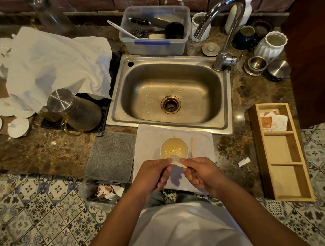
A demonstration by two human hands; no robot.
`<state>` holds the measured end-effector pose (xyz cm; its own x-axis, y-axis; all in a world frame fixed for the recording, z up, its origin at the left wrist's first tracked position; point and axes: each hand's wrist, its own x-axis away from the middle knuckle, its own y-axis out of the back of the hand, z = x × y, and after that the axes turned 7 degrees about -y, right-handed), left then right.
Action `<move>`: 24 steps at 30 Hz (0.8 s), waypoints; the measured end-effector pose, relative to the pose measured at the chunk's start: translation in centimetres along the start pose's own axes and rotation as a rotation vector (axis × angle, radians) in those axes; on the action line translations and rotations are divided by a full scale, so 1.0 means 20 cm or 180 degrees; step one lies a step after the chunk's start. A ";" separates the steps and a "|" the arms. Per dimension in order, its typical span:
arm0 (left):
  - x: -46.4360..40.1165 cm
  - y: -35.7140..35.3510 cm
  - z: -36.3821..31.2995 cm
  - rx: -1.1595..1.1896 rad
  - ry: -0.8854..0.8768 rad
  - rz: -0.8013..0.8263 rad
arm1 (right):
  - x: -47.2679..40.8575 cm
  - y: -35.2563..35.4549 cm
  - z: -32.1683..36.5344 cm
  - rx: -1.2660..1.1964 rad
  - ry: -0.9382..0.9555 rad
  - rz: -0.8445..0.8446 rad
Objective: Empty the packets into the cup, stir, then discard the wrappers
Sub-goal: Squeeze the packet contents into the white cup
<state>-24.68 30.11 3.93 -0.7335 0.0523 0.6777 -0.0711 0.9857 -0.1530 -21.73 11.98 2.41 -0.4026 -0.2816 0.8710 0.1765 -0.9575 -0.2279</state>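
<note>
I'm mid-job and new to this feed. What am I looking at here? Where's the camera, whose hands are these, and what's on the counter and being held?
There is one picture, from a wide-angle camera worn on a person's head, looking down. No machine: these are bare hands. The left hand and right hand both pinch a small white packet just over the near rim of a cup holding pale liquid. The cup stands on a white cloth with a wooden stirrer lying beside it. Behind is a steel sink. To the right, a wooden tray has more packets in its far compartment. Lower left, a bin already holds torn wrappers.
</note>
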 end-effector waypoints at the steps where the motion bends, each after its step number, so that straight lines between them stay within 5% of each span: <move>1: 0.00 0.00 0.00 -0.0011 0.0001 -0.0001 | 0.00 0.00 0.00 -0.0026 -0.0011 0.0002; 24: 0.00 0.00 0.01 0.0073 -0.0030 0.0093 | 0.06 -0.04 0.02 -0.0417 0.0133 0.0085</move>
<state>-24.90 30.00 3.77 -0.7419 0.0793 0.6658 -0.0650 0.9798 -0.1891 -21.93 12.50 3.86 -0.4369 -0.3067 0.8456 0.0699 -0.9488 -0.3080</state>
